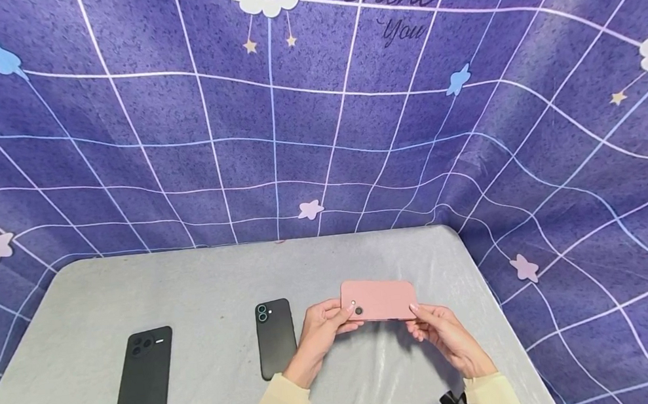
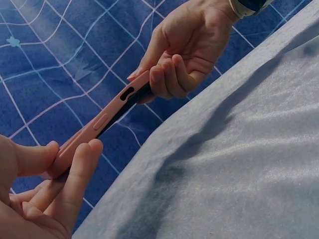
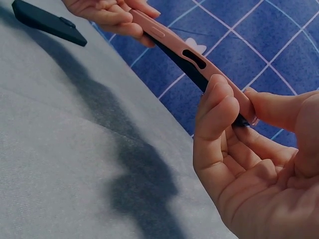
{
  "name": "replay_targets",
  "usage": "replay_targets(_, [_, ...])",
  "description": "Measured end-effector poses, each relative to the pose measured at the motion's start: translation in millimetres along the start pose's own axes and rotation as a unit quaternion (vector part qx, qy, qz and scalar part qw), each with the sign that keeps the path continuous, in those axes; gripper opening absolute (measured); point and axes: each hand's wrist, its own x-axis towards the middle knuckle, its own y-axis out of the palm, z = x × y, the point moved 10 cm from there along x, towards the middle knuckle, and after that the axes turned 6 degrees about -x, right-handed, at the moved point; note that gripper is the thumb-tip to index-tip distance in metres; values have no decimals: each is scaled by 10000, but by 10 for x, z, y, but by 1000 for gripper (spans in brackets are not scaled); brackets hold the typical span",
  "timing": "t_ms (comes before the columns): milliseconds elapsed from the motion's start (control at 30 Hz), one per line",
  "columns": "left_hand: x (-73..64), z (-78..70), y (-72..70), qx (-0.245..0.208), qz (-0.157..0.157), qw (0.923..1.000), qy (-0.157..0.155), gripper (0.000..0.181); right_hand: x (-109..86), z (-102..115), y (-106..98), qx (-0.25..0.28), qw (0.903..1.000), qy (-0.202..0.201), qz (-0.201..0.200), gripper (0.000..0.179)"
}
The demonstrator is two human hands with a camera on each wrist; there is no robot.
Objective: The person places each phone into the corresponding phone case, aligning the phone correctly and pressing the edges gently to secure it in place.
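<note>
A phone in a pink case [image 1: 382,296] is held level above the table, its back with a dark camera lens facing up. My left hand [image 1: 320,324] pinches its left end between thumb and fingers. At the opposite end, my right hand [image 1: 443,333] grips it the same way. From the right wrist, the case's long side [image 3: 172,42] shows a dark oblong cutout and a raised button. The phone's dark edge [image 3: 184,67] shows below the pink rim. Its screen side is hidden underneath.
A black phone [image 1: 277,345] with two lenses lies just left of my left hand, partly behind that wrist. Farther left lies a larger black phone [image 1: 143,380]. A grey cloth covers the table [image 1: 208,286]; a purple grid-patterned curtain [image 1: 233,126] rises behind and to the right.
</note>
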Motion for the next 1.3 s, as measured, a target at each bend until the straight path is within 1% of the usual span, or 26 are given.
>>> replay_targets(100, [-1, 3, -3, 5, 6, 10000, 26, 30, -4, 4, 13, 21, 10000, 6, 12, 30])
replay_targets(333, [-11, 7, -31, -68, -107, 9999, 13, 31, -6, 2, 47, 3, 10000, -26, 70, 30])
replay_targets(667, [1, -1, -25, -83, -145, 9999, 37, 32, -6, 6, 36, -9, 9999, -60, 141, 29])
replay_targets(967, [11, 12, -23, -92, -177, 9998, -22, 34, -12, 17, 41, -92, 9997, -112, 185, 30])
replay_targets(1167, [21, 26, -24, -139, -169, 9997, -50, 34, -16, 11, 29, -78, 9999, -69, 66, 29])
replay_targets(1300, [16, 16, -18, -137, -148, 9998, -13, 35, -12, 20, 20, -129, 9999, -93, -18, 27])
